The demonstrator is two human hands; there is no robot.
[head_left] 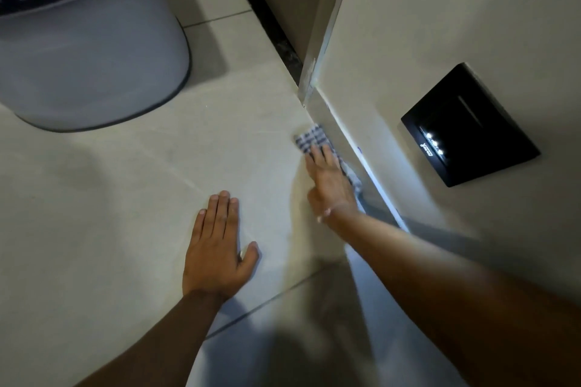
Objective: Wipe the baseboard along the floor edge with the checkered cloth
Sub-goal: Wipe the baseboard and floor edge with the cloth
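The checkered cloth (311, 139) lies pressed against the baseboard (355, 148), a pale strip that runs along the floor edge under the right wall. My right hand (330, 181) lies flat on the cloth and presses it to the baseboard; the cloth shows ahead of my fingertips and beside my palm. My left hand (217, 248) rests palm down on the floor tile with its fingers spread, well to the left of the cloth and holding nothing.
A grey bin (94, 50) with a dark band stands on the floor at the upper left. A black wall panel (468, 126) with small lights sits on the right wall. A wall corner (309, 78) and a dark floor strip (267, 16) lie just beyond the cloth.
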